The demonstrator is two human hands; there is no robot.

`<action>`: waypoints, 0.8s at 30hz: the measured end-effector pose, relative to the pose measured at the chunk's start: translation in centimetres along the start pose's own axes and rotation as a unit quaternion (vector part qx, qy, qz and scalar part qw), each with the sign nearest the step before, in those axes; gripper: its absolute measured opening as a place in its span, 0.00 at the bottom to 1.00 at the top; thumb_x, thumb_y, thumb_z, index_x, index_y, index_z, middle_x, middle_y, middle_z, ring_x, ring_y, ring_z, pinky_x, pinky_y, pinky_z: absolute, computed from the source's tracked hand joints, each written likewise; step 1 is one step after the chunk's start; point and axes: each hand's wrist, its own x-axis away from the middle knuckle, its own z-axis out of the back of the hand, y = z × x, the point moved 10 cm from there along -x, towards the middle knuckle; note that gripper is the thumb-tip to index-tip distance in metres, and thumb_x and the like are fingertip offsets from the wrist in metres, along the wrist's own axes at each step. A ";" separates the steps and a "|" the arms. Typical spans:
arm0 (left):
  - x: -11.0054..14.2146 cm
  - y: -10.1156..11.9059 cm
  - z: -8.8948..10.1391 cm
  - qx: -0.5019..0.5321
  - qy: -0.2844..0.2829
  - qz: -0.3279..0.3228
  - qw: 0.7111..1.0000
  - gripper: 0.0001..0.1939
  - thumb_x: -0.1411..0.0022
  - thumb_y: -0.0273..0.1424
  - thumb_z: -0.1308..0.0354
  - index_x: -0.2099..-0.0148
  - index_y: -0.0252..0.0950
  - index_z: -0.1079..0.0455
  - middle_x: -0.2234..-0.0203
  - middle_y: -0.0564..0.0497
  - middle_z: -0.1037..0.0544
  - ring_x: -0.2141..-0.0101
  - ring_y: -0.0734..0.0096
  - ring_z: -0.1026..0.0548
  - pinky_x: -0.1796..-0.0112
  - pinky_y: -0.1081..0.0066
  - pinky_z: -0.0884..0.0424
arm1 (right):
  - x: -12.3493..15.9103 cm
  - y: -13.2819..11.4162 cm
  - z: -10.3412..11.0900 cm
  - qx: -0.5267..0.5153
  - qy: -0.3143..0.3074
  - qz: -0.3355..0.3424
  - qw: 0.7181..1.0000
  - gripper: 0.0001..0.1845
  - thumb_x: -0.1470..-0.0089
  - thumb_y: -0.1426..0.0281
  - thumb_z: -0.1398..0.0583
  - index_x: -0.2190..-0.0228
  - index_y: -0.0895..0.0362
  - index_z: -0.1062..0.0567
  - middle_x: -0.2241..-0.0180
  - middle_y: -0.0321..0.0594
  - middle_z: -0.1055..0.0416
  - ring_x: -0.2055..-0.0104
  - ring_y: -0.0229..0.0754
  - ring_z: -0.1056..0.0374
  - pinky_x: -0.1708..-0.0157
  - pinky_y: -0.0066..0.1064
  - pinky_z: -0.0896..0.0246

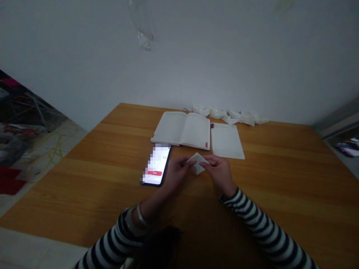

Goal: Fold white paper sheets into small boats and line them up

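A small folded piece of white paper is held near the centre of the frame, above a honey-coloured wooden table. It is gripped between the partly closed fingers of the left hand and the right hand, which are brought close together around it. A silver bangle is worn on the left wrist, and both forearms are covered by black-and-white striped sleeves.

A black smartphone is laid just beside the left hand, with its lit screen facing up; most of the display is pixelated, though a red button can be seen. Beyond the hands, an open white-paged notebook with a small red tab is placed at upper centre. A flat white paper booklet is set just to its right. A row of crumpled white paper pieces is lined along the far edge of the table, against a pale grey wall.
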 end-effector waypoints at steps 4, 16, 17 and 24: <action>-0.3 0.8 -1.2 0.056 -0.089 0.000 0.994 0.17 0.37 0.40 0.42 0.55 0.33 0.22 0.63 0.45 0.18 0.62 0.61 0.21 0.59 0.66 0.25 | -0.6 -1.0 0.8 -0.009 -0.022 0.032 0.999 0.14 0.53 0.63 0.33 0.63 0.56 0.18 0.65 0.45 0.18 0.66 0.49 0.22 0.64 0.38 0.27; -0.3 2.4 0.1 -0.223 -0.033 -0.088 0.970 0.14 0.36 0.38 0.43 0.71 0.35 0.26 0.80 0.54 0.26 0.77 0.72 0.31 0.74 0.74 0.40 | 0.4 -1.3 -1.3 0.173 -0.063 0.075 0.980 0.06 0.49 0.70 0.36 0.70 0.55 0.17 0.71 0.42 0.19 0.71 0.45 0.24 0.70 0.34 0.31; -0.2 2.7 0.1 -0.231 -0.035 -0.094 0.968 0.16 0.35 0.38 0.45 0.72 0.35 0.27 0.81 0.55 0.27 0.78 0.73 0.32 0.75 0.74 0.42 | 0.6 -1.2 -1.5 0.188 -0.070 0.077 0.977 0.06 0.49 0.71 0.36 0.70 0.55 0.17 0.72 0.42 0.19 0.72 0.44 0.25 0.71 0.33 0.32; -0.3 2.6 -1.0 -0.239 -0.101 -0.106 0.960 0.13 0.37 0.35 0.44 0.72 0.35 0.27 0.80 0.54 0.26 0.77 0.73 0.31 0.74 0.75 0.40 | 0.9 -1.2 -2.4 0.262 -0.106 0.077 0.956 0.05 0.48 0.69 0.35 0.73 0.56 0.18 0.77 0.38 0.22 0.76 0.41 0.28 0.76 0.29 0.39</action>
